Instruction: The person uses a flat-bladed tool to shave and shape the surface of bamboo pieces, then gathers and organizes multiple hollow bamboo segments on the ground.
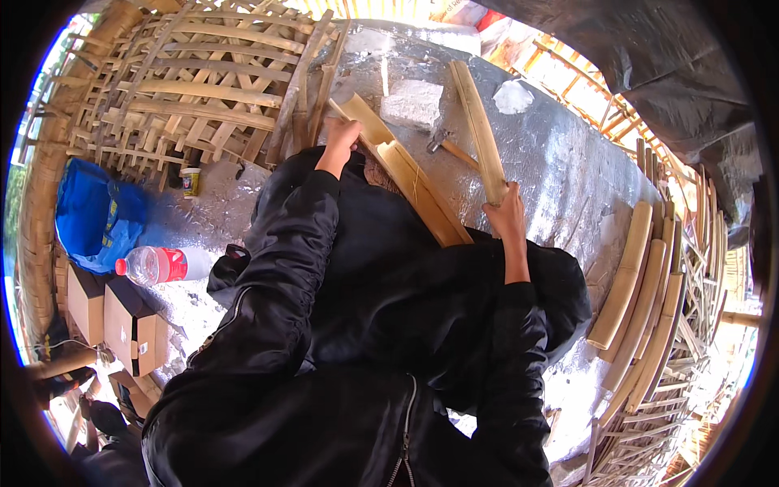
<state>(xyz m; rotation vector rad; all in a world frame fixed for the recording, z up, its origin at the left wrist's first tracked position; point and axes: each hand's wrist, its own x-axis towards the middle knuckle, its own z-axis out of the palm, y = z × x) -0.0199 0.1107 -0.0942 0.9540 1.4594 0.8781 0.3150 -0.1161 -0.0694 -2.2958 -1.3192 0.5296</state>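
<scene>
My left hand (342, 138) is closed on the upper left edge of a split bamboo half (414, 185), hollow side up, which slants from the upper left down onto my lap. Inside its channel a node wall shows. In my right hand (507, 213) is the lower end of a narrower bamboo slat (479, 122), its far end pointing up and slightly left. Between the two pieces a hammer (458, 151) lies on the grey floor, its handle partly hidden behind the slat. A pale stone block (411, 104) rests just beyond the hammer.
Several split bamboo lengths (625, 276) are stacked at right. At left are a woven bamboo panel (211, 81), a small yellow can (191, 182), a blue plastic bag (85, 211), a clear bottle (162, 265) lying down and cardboard boxes (130, 325). A dark sheet (673, 65) hangs at upper right.
</scene>
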